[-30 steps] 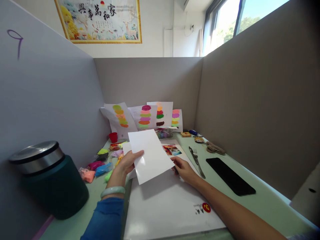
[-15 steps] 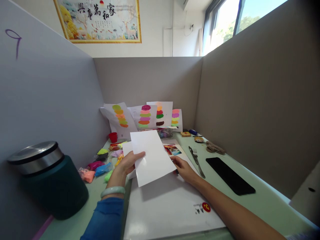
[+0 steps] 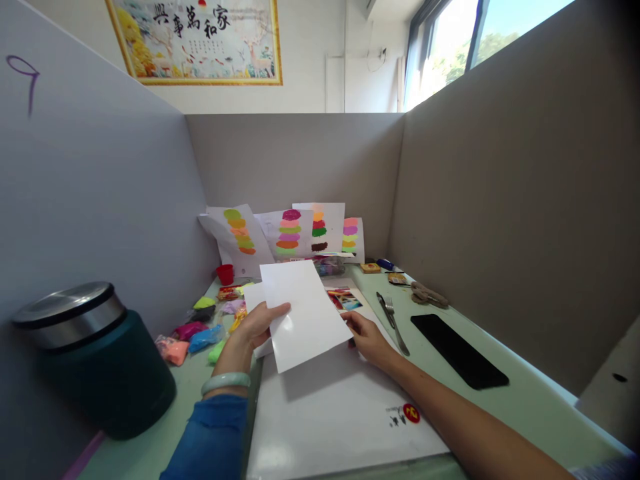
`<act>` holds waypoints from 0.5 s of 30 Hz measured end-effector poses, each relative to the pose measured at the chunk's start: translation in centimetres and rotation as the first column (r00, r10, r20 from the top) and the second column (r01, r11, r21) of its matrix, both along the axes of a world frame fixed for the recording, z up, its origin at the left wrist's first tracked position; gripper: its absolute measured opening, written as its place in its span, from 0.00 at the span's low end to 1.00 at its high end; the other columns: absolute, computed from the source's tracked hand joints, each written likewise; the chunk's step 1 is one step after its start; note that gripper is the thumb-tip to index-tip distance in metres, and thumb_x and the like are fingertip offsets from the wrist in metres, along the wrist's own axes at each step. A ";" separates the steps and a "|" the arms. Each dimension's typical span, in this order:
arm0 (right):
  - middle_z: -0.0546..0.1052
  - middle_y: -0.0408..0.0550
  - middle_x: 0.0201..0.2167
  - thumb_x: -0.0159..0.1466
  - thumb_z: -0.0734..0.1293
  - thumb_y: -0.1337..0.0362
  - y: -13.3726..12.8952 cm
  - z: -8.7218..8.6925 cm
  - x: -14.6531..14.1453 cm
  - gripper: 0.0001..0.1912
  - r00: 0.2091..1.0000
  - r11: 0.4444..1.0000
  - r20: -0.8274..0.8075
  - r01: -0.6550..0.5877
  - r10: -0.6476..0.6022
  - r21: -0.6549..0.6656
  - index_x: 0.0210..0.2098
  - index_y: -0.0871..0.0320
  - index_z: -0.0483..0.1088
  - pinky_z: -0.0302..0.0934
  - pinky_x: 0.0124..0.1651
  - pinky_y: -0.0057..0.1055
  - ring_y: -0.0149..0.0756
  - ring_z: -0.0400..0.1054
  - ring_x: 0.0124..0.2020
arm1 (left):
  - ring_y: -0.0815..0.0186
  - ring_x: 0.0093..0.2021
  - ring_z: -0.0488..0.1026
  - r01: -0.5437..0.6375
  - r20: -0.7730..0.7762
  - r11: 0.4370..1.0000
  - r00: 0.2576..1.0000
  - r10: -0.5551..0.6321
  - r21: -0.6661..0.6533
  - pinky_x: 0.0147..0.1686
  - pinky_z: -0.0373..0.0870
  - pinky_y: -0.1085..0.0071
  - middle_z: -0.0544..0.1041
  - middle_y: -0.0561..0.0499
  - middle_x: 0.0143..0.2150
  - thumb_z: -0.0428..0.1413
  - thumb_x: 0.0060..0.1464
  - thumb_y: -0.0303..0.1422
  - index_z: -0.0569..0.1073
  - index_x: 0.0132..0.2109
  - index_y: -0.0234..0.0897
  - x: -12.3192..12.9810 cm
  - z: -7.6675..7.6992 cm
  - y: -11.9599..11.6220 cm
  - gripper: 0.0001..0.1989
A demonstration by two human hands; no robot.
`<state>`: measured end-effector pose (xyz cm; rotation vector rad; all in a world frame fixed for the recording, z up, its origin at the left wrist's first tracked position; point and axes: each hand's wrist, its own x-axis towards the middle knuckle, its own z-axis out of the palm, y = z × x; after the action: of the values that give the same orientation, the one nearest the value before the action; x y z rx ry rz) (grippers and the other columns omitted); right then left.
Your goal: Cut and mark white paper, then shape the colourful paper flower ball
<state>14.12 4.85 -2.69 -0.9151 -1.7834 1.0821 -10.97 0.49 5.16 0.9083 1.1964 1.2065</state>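
Note:
A blank white sheet (image 3: 305, 317) is held tilted above a white board (image 3: 345, 413) that has a red logo near its lower right. My left hand (image 3: 257, 327) grips the sheet's left edge, thumb on top and fingers beneath. At the right edge, my right hand (image 3: 367, 335) pinches the sheet near its lower right corner; its fingertips are partly hidden. Behind the held sheet lie another white sheet (image 3: 254, 293) and a printed picture sheet (image 3: 345, 299).
A dark green flask (image 3: 105, 373) stands at the left beside colourful clay packets (image 3: 205, 339). Painted papers (image 3: 290, 233) lean at the back near a red cup (image 3: 225, 274). A knife and fork (image 3: 393, 323) and a black phone-like slab (image 3: 460, 351) lie right.

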 end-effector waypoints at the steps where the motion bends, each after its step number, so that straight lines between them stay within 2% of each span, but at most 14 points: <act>1: 0.63 0.38 0.21 0.59 0.61 0.59 0.0 0.0 0.0 0.14 1.000 1.000 -0.001 -0.001 0.001 -0.001 0.42 0.56 0.70 0.58 0.27 0.27 0.29 0.60 0.21 | 0.55 0.37 0.77 0.002 -0.002 1.000 1.000 -0.002 0.000 0.37 0.74 0.62 0.79 0.39 0.43 0.65 0.43 0.29 0.73 0.47 0.31 0.0 0.0 0.0 0.22; 8: 0.67 0.40 0.25 0.61 0.61 0.58 0.0 0.3 0.1 0.16 0.999 0.996 0.032 0.004 -0.007 0.084 0.46 0.56 0.69 0.55 0.29 0.27 0.29 0.59 0.24 | 0.55 0.36 0.77 0.037 -0.016 0.999 0.999 -0.037 -0.004 0.36 0.74 0.63 0.79 0.39 0.42 0.67 0.40 0.32 0.73 0.49 0.31 -0.1 -0.2 0.0 0.26; 15: 0.71 0.44 0.28 0.59 0.63 0.55 -0.4 0.8 0.1 0.17 1.000 0.998 -0.009 0.026 -0.025 0.057 0.44 0.57 0.69 0.58 0.34 0.30 0.34 0.62 0.29 | 0.56 0.37 0.77 0.066 -0.055 0.997 0.996 -0.068 -0.032 0.37 0.74 0.64 0.78 0.39 0.44 0.67 0.40 0.33 0.73 0.48 0.31 0.0 -0.3 -0.1 0.25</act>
<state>14.24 4.47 -1.85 -0.8948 -1.7823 1.0121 -10.93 0.40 4.90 0.9579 1.2162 1.1128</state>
